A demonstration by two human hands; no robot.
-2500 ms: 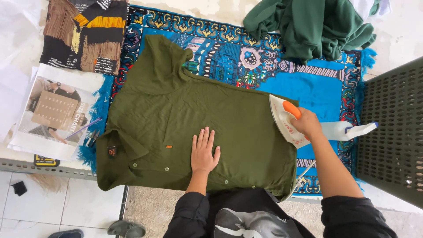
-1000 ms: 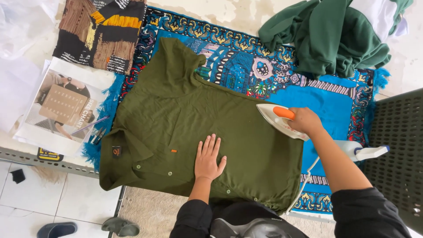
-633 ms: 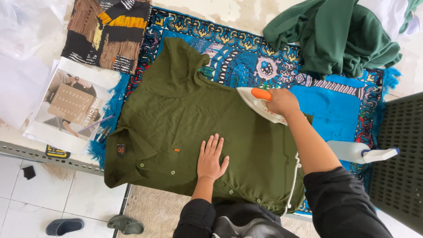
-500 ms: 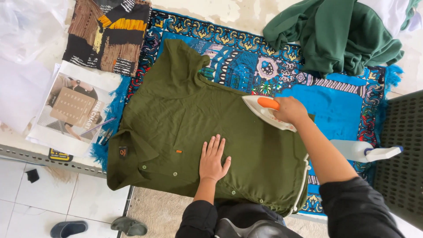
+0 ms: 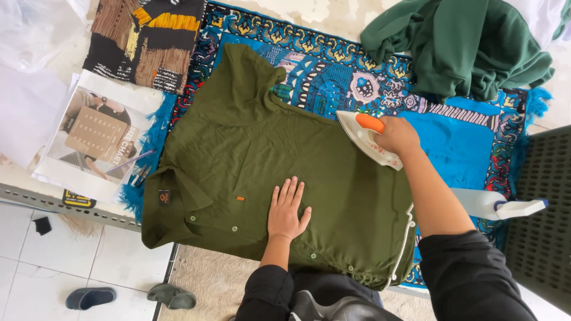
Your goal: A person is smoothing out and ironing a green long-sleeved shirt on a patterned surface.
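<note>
An olive green polo shirt (image 5: 250, 160) lies spread flat on a blue patterned rug (image 5: 476, 139). My left hand (image 5: 287, 209) presses flat on the shirt's lower front, fingers apart, just right of a small orange tag. My right hand (image 5: 397, 134) grips the orange handle of a white clothes iron (image 5: 364, 135). The iron rests on the shirt's far right edge with its tip pointing left. Its white cord (image 5: 405, 244) trails down over the shirt's hem.
A dark green garment (image 5: 464, 44) is heaped at the back right. A white spray bottle (image 5: 493, 205) lies on the rug by a dark perforated crate (image 5: 544, 220). A striped cloth (image 5: 146, 38) and printed sheet (image 5: 98, 139) lie left. Sandals (image 5: 89, 297) are on the tiled floor.
The iron slid left across the shirt from its right edge, then back a little to the right. My left hand stayed pressed on the shirt.
</note>
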